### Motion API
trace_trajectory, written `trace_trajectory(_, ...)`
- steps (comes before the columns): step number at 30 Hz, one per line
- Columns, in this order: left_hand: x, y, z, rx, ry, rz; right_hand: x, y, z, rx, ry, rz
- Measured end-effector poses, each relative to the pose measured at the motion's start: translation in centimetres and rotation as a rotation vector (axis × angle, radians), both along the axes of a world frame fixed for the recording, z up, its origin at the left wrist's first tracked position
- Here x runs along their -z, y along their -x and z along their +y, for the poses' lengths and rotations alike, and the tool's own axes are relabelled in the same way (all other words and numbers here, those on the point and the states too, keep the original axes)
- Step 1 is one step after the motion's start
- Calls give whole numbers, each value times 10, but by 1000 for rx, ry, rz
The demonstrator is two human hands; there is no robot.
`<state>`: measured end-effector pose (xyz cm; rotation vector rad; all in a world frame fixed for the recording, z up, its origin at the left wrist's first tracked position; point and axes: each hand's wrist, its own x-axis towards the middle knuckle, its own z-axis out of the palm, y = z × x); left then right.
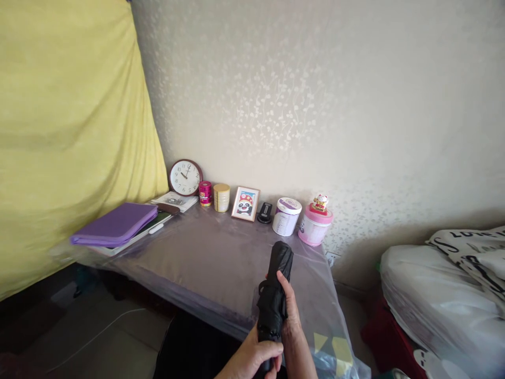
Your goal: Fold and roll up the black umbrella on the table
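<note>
A black folding umbrella (274, 295), furled and collapsed short, is held tilted upward over the front part of the table. My left hand (258, 351) wraps around its lower end at the handle. Higher up, my right hand (291, 300) grips the folded canopy from the right side, its thumb lying along the fabric. A small loop of strap sticks out on the umbrella's left side. The fingers behind the umbrella are partly hidden.
Along the wall on the plastic-covered table (189, 258) stand a clock (185, 178), tins, a panda picture frame (245, 203), and tubs (286, 217). A purple folder (116, 223) lies left. Right of the table is a bulky plastic-wrapped bundle (430, 284).
</note>
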<state>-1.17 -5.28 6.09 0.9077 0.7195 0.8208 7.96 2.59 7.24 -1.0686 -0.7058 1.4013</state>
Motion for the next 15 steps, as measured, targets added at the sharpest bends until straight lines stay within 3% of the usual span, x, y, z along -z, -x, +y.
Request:
trace_trajectory(3, 6, -6, 0, -21, 36, 99, -1, 0, -1, -81, 19, -1)
trace_trajectory(6, 16, -9, 0, -107, 50, 301, -1, 0, -2, 4, -34, -108)
trace_trajectory(11, 33, -4, 1, -303, -146, 656, 0, 2, -1, 100, -54, -256)
trace_trajectory(15, 38, -1, 1, -313, -169, 751, 2, 2, 0, 143, -29, -245)
